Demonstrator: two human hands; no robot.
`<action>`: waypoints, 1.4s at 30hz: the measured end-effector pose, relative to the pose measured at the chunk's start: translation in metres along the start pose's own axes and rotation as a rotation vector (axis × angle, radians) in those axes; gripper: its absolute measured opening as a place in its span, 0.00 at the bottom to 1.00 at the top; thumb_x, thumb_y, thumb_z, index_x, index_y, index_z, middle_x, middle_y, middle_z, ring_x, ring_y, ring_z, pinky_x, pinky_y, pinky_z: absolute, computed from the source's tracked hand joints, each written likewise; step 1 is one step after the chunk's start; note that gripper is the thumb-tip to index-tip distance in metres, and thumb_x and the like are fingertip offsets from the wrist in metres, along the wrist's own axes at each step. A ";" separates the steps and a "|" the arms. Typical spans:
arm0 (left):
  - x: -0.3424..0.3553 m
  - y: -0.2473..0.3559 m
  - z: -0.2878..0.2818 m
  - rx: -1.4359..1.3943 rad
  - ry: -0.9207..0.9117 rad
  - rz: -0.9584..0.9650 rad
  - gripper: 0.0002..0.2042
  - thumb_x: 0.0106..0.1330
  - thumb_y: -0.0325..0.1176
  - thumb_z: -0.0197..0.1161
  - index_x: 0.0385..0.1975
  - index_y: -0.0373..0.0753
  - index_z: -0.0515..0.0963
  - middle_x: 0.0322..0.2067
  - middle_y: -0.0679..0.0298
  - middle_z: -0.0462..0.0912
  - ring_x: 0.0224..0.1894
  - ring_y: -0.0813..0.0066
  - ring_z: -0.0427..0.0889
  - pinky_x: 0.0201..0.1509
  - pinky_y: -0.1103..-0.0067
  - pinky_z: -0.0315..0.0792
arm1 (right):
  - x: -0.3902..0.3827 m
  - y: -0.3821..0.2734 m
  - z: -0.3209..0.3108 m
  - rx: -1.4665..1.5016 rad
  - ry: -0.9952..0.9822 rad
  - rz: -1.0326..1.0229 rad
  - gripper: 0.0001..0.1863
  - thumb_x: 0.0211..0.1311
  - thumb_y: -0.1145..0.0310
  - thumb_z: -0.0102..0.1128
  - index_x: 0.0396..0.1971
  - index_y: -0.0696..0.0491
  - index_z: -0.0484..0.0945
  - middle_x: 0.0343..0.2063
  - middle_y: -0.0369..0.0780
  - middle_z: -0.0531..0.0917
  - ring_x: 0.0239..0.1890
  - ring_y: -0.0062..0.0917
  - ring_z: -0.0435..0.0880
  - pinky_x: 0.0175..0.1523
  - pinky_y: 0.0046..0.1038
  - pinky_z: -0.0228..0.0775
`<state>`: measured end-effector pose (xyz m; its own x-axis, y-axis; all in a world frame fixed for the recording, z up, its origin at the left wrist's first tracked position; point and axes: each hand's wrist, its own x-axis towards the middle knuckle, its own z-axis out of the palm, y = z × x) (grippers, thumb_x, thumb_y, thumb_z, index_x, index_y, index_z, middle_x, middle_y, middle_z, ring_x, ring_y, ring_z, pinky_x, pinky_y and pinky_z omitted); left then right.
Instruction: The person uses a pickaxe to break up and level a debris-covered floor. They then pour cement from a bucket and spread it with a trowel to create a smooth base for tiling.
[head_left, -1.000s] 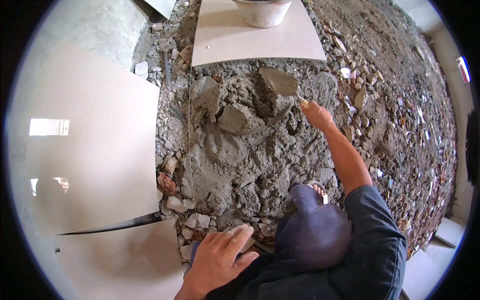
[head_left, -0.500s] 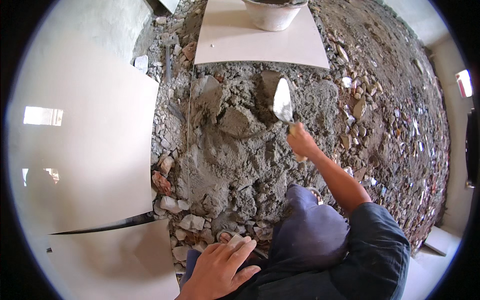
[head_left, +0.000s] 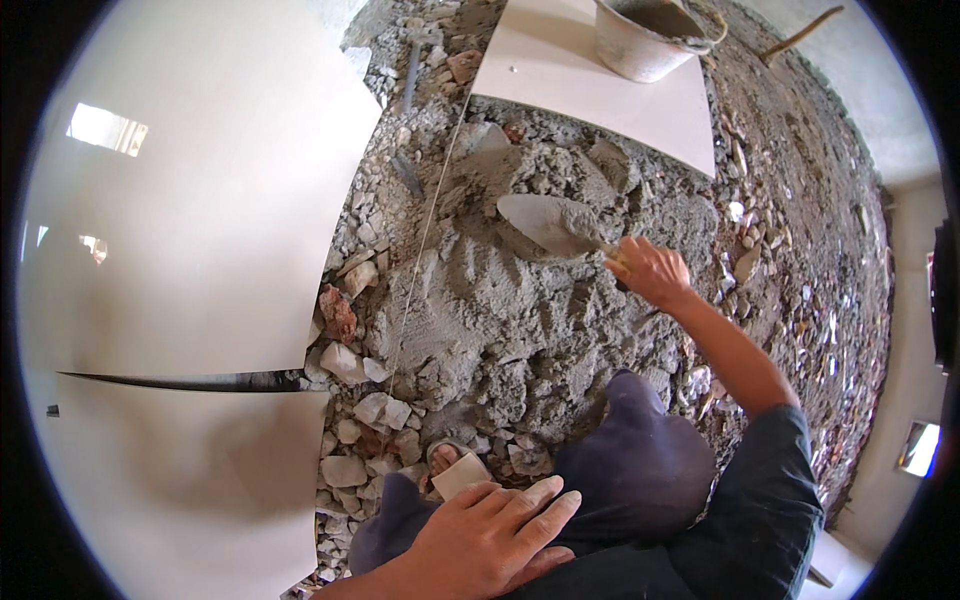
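Observation:
My right hand (head_left: 650,270) grips the handle of a trowel (head_left: 545,222). Its broad blade points left and lies against the bed of wet grey mortar (head_left: 490,330), with some mortar smeared on the metal near the handle. Lumps and hollows cover the mortar around it. Low in the view, my left hand (head_left: 490,535) is held over my lap with its fingers stretched out, holding nothing I can see. Just beyond its fingers, a small beige tile piece (head_left: 462,478) shows beside my sandalled foot.
A taut string (head_left: 428,225) runs along the mortar's left side. Large glossy tiles (head_left: 210,250) lie left, past broken stones (head_left: 345,360). Beyond the mortar, a bucket (head_left: 640,50) stands on another tile (head_left: 560,70). Rubble-strewn soil (head_left: 800,230) stretches along the right.
The trowel has swung from pointing away from me to pointing left, its blade now down on the mortar. My view has turned, and my left hand has shifted slightly right.

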<state>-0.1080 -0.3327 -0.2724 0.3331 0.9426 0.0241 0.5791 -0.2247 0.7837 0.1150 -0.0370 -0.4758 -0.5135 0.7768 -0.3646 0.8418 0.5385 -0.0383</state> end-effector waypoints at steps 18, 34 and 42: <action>-0.023 -0.005 -0.010 -0.065 -0.079 -0.004 0.25 0.59 0.48 0.58 0.54 0.42 0.70 0.55 0.58 0.72 0.46 0.67 0.75 0.51 0.71 0.66 | 0.104 -0.057 -0.028 0.612 -0.100 0.186 0.18 0.60 0.58 0.48 0.35 0.59 0.75 0.22 0.44 0.78 0.22 0.28 0.79 0.41 0.38 0.74; 0.031 -0.002 0.002 -0.005 -0.149 -0.008 0.27 0.54 0.43 0.65 0.54 0.43 0.70 0.53 0.60 0.73 0.45 0.64 0.76 0.51 0.69 0.67 | 0.076 0.081 -0.030 -0.231 -0.215 0.351 0.23 0.61 0.59 0.44 0.52 0.56 0.71 0.44 0.49 0.81 0.46 0.41 0.81 0.50 0.44 0.73; 0.004 0.026 0.003 0.062 -0.021 0.032 0.25 0.56 0.43 0.64 0.53 0.42 0.70 0.53 0.59 0.73 0.46 0.63 0.76 0.51 0.68 0.67 | 0.008 0.114 0.021 -0.100 -0.229 0.532 0.21 0.59 0.61 0.44 0.49 0.53 0.76 0.48 0.48 0.79 0.50 0.41 0.79 0.54 0.40 0.70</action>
<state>-0.0890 -0.3361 -0.2539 0.3677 0.9293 0.0349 0.6123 -0.2701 0.7430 0.2103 0.0241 -0.5024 0.0335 0.8645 -0.5016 0.9483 0.1310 0.2892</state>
